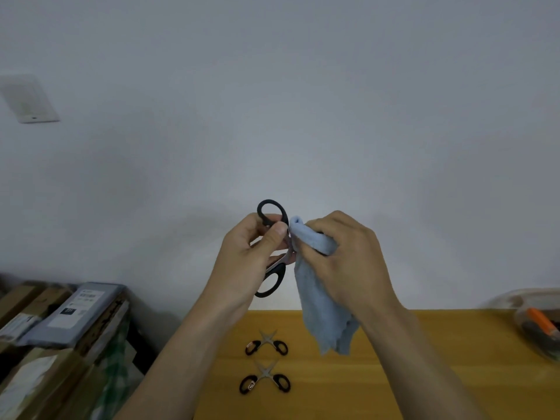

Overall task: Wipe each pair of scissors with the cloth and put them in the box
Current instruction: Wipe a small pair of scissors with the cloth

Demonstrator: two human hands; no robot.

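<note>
Centre of frame, raised above the table edge: left hand (pixel 251 256) grips a pair of large scissors (pixel 272 247) with black handles. Thumb curled over the upper loop, fingers wrapped behind. Handles splayed apart, one loop at top, the other below and right of the palm; the two loops line up roughly vertically in the picture. Blades run toward the right and disappear into the cloth, so which way the tips point cannot be told.

Right hand (pixel 342 256), just right of centre, clenches a light blue cloth (pixel 321 298) around the blade end. Fingers curled tight on the bunched top of it; the rest hangs down in a loose fold over the table's far edge.

Lower centre: yellow wooden table (pixel 424 374). Two small scissors lie on it, one nearer the far edge (pixel 266 342), one closer to the viewer (pixel 265 378). Both lie open in an X, black handles toward the viewer, blade tips pointing away toward the wall. Well apart from the hands, not touching each other.

Right edge of frame: a clear box (pixel 533 325) on the table, orange-handled item inside, contents otherwise blurred.

Lower left: stacked cardboard cartons (pixel 45 344), a grey parcel on top.
</note>
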